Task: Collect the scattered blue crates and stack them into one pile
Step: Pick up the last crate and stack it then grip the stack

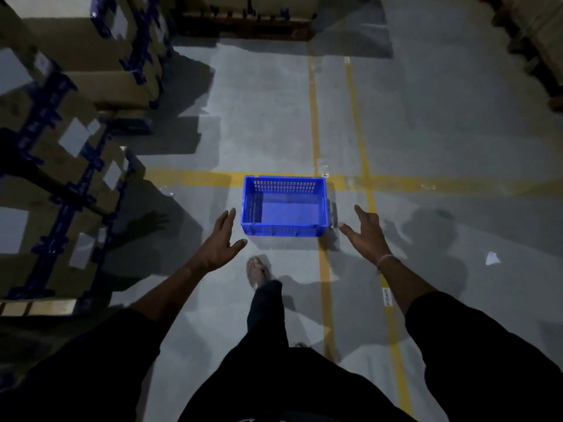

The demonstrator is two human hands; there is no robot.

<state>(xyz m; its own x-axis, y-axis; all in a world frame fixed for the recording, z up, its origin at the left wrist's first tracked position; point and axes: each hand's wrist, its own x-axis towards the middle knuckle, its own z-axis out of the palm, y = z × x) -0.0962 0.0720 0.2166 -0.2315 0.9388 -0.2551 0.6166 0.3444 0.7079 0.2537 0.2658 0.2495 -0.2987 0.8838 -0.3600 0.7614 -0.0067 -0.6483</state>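
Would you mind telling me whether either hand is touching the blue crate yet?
Apart. The head view shows grey floor between the left hand and the blue crate, and between the right hand and the crate's other side; both hands are open.

Between your hands, the crate (284, 205) is glossy slotted plastic; the floor (262, 117) below is matt, painted concrete.

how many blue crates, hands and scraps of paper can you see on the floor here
blue crate: 1
hands: 2, left hand and right hand, both open, not touching the crate
paper scrap: 1
total: 4
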